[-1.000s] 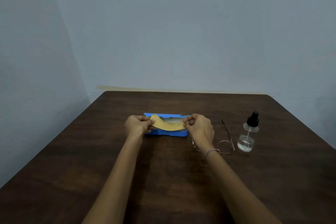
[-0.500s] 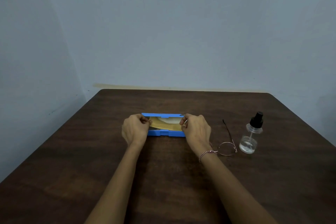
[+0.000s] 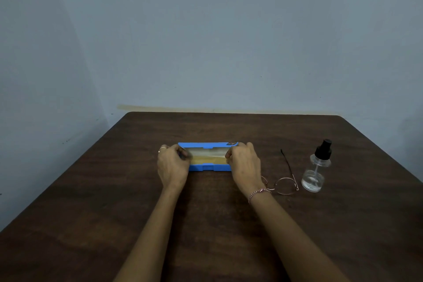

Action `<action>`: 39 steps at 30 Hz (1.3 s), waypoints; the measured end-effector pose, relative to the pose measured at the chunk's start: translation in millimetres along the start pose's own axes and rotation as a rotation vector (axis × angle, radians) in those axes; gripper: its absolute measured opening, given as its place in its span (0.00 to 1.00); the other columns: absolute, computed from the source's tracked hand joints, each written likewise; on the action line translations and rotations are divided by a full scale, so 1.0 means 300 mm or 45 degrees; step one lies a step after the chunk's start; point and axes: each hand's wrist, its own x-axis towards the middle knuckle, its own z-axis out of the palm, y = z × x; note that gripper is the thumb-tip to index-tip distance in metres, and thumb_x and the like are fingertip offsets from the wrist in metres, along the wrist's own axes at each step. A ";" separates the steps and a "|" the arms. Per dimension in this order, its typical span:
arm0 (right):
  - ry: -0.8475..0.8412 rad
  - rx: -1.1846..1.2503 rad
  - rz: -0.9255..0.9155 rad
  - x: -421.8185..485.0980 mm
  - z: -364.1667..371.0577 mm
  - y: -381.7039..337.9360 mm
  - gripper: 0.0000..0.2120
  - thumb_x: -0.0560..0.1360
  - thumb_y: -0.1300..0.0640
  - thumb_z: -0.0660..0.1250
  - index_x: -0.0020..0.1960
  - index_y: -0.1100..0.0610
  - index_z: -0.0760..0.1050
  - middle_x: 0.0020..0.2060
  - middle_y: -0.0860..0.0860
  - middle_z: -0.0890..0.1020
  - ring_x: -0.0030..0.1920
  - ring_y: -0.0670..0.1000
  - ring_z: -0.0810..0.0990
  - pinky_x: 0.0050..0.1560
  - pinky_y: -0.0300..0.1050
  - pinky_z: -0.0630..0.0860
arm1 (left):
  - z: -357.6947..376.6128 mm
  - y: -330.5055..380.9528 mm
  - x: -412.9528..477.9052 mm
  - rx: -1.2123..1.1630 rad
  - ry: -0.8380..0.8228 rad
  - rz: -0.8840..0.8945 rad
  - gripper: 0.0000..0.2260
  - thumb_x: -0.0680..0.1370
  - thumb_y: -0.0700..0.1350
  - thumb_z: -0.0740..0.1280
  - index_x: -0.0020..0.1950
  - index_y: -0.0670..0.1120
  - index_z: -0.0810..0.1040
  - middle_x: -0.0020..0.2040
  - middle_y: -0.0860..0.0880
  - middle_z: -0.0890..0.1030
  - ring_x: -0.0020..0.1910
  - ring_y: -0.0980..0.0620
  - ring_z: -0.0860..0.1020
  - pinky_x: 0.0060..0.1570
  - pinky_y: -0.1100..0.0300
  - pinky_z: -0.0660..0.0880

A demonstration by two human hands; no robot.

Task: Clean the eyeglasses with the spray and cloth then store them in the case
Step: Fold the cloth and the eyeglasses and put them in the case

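Observation:
An open blue eyeglass case [image 3: 207, 168] lies at the table's middle. A yellow cloth [image 3: 208, 159] is stretched flat inside it. My left hand [image 3: 172, 166] pinches the cloth's left end and my right hand [image 3: 245, 163] pinches its right end, both resting at the case's ends. Thin-rimmed eyeglasses [image 3: 285, 184] lie on the table just right of my right wrist, one temple arm pointing away from me. A clear spray bottle [image 3: 314, 175] with a black nozzle stands upright to the right of the eyeglasses.
The dark wooden table [image 3: 114, 201] meets a pale wall at its far edge and a wall corner at the left. Its right edge runs diagonally close behind the spray bottle.
The cloth was held raised and curved above the case. Both hands have lowered it, and it now lies flat inside the case.

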 end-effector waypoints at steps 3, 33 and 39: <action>0.012 0.033 -0.041 0.002 -0.018 0.001 0.09 0.74 0.65 0.67 0.52 0.57 0.80 0.51 0.51 0.78 0.54 0.51 0.72 0.48 0.44 0.77 | -0.017 -0.002 0.004 -0.041 -0.024 -0.036 0.07 0.69 0.40 0.74 0.38 0.51 0.78 0.48 0.49 0.73 0.47 0.50 0.77 0.44 0.56 0.76; 0.175 0.175 0.321 -0.302 -0.230 0.369 0.14 0.80 0.51 0.60 0.49 0.60 0.79 0.46 0.56 0.79 0.45 0.57 0.80 0.42 0.46 0.74 | 0.118 0.274 -0.345 -0.205 -0.282 -0.221 0.12 0.76 0.46 0.68 0.58 0.46 0.78 0.54 0.47 0.81 0.55 0.49 0.78 0.51 0.58 0.73; 0.114 0.277 0.405 -0.309 -0.207 0.390 0.15 0.80 0.52 0.60 0.47 0.61 0.79 0.43 0.60 0.82 0.45 0.60 0.81 0.43 0.47 0.74 | 0.127 0.278 -0.362 -0.194 -0.380 -0.284 0.09 0.75 0.44 0.70 0.54 0.45 0.81 0.50 0.48 0.82 0.50 0.52 0.80 0.48 0.59 0.77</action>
